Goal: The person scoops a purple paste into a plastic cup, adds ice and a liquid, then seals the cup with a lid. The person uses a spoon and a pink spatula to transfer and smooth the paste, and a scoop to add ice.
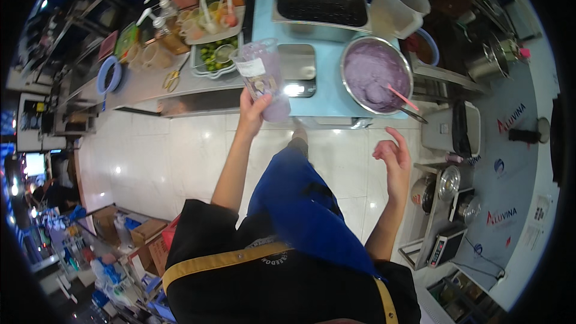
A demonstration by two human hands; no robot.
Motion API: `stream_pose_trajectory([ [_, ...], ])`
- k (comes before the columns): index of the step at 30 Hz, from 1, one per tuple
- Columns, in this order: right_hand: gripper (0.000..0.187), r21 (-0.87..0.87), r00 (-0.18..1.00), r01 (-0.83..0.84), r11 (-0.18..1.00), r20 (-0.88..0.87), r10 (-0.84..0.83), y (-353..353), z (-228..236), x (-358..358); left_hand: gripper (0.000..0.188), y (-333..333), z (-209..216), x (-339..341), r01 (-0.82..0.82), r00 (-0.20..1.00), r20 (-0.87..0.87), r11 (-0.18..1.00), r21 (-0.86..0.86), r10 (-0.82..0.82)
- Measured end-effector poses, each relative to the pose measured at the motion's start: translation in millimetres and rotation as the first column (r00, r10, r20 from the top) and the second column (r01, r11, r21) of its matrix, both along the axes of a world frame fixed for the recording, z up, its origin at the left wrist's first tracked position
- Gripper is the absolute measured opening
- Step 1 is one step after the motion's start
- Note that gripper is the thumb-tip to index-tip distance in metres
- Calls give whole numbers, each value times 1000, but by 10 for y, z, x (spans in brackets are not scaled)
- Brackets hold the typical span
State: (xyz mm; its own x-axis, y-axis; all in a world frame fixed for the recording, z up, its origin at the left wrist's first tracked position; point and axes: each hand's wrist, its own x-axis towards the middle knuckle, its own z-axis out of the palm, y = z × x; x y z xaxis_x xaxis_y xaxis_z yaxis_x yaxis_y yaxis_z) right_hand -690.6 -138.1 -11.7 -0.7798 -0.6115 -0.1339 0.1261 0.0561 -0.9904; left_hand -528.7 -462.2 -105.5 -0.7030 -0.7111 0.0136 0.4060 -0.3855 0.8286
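My left hand (253, 113) is wrapped round a clear plastic cup (261, 72) with a white label, tilted over the counter's front edge. Purple stuff fills it or coats its wall; I cannot tell which. My right hand (393, 157) holds nothing, its fingers loosely bent and apart, just in front of a steel bowl (345, 87). Inside the bowl is a thick purple mixture (373, 71) with a pink-handled utensil (401, 96) resting in it. A flat metal-topped scale (298, 61) lies beside the cup, on a light blue board (327, 93).
Behind stand a steel pan (321, 29) of dark contents and a cloudy pitcher (393, 6). To the left are a tray of green fruit (217, 55), scissors (173, 79), pump bottles (170, 37) and a blue basket (109, 75). A grey bin (441, 127) stands right.
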Motion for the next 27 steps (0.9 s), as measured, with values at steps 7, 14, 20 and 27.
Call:
stream_pose_trajectory([
  [7, 41, 38, 957, -275, 961, 106, 270, -972, -304, 493, 66, 21, 515, 825, -232, 932, 226, 945, -232, 284],
  [14, 40, 113, 790, -607, 786, 188, 583, -2041, -519, 1240, 65, -594, 403, 1892, -435, 858, 220, 884, -168, 464],
  [20, 36, 114, 576, -815, 569, 265, 773, -3581, -943, 2401, 72, -1273, -104, 3425, -592, 738, 258, 782, -197, 624],
  [27, 32, 139, 356, -927, 349, 22, 934, -5560, -975, 3876, 80, -2101, -156, 4979, -680, 582, 367, 682, -270, 726],
])
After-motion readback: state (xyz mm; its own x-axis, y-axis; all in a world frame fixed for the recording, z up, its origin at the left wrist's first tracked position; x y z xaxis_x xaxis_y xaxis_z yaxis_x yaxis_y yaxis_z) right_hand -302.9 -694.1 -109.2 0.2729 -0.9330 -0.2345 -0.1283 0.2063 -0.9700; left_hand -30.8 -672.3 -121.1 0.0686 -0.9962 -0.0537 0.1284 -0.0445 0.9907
